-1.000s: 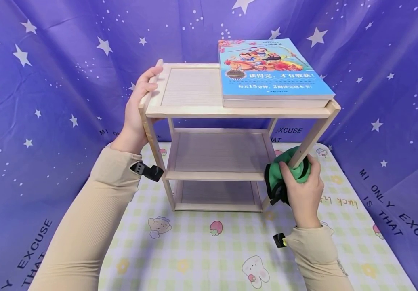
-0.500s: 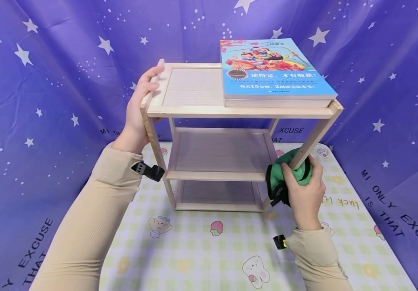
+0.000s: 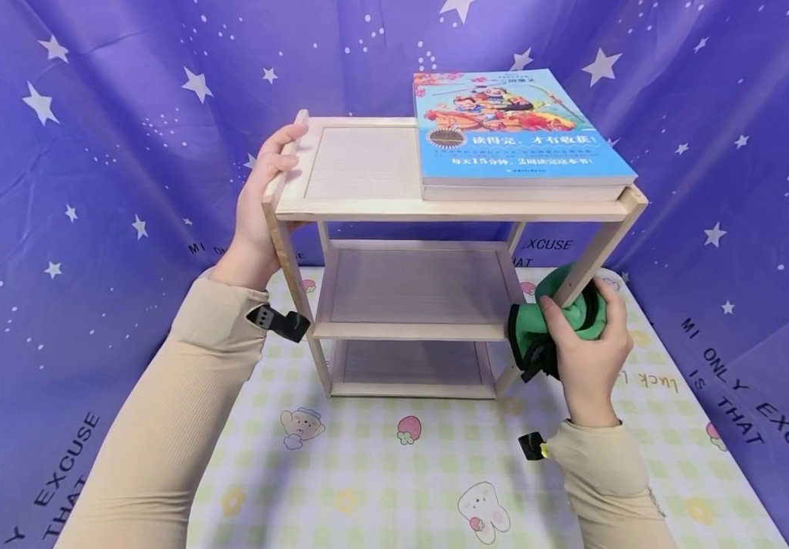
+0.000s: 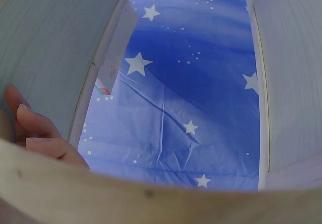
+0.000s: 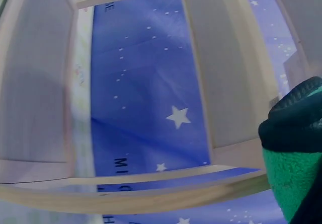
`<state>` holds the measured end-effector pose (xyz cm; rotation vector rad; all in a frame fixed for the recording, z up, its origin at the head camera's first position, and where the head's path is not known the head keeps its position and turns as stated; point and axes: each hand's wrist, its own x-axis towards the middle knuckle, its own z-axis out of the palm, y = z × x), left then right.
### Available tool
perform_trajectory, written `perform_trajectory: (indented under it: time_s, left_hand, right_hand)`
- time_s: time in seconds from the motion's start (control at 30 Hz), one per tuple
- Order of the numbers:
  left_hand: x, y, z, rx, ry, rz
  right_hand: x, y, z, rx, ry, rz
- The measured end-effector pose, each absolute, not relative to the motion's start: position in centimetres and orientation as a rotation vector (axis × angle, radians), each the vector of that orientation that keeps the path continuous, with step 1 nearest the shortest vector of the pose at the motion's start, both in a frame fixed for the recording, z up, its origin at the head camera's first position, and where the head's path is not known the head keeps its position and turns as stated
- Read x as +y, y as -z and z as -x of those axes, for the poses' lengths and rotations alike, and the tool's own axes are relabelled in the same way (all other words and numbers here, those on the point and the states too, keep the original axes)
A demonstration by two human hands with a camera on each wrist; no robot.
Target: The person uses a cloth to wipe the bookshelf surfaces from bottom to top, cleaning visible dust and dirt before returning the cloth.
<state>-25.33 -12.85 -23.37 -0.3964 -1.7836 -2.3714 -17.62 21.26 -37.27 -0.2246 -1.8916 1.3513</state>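
A small three-tier wooden shelf [image 3: 380,210] stands upright, with a blue picture-covered book [image 3: 504,137] lying on a second book at the right of its top tier. My left hand [image 3: 254,210] grips the top tier's left end, some fingers over the side rail; the left wrist view has fingers [image 4: 43,126] against the board's underside. My right hand [image 3: 596,354] holds a bunched green cloth [image 3: 582,313] with black edging around the front right leg [image 3: 596,259], just above the middle tier. In the right wrist view the cloth [image 5: 292,173] fills the lower right; that hand is hidden there.
The shelf stands on a table with a green-and-white checked cartoon tablecloth [image 3: 367,480]. Purple star-printed curtains [image 3: 126,114] close in the back and both sides. The lower tiers [image 3: 421,286] are bare wood boards.
My right hand has slid a little up and to the right along the front right leg with the green cloth. The left hand, shelf and books have stayed put.
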Motion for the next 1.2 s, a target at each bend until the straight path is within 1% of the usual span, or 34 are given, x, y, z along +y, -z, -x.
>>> perform_trajectory:
  time_s: [0.17, 0.6, 1.03, 1.2]
  left_hand:
    - [-12.9, 23.2, 25.2, -1.799, 2.369, 0.373]
    - [-13.0, 23.5, 25.5, -1.8, 2.336, 0.411]
    - [-12.9, 23.6, 25.5, -1.79, 2.35, 0.399]
    - [-12.9, 23.6, 25.5, -1.795, 2.346, 0.394]
  right_hand:
    - [21.4, 36.1, 17.9, -1.843, -1.37, 0.182]
    - [21.3, 33.0, 18.7, -1.74, -1.297, 0.054]
    - [21.0, 29.0, 19.4, -1.614, -1.319, 0.011]
    - [20.7, 28.1, 19.2, -1.617, -1.314, 0.015]
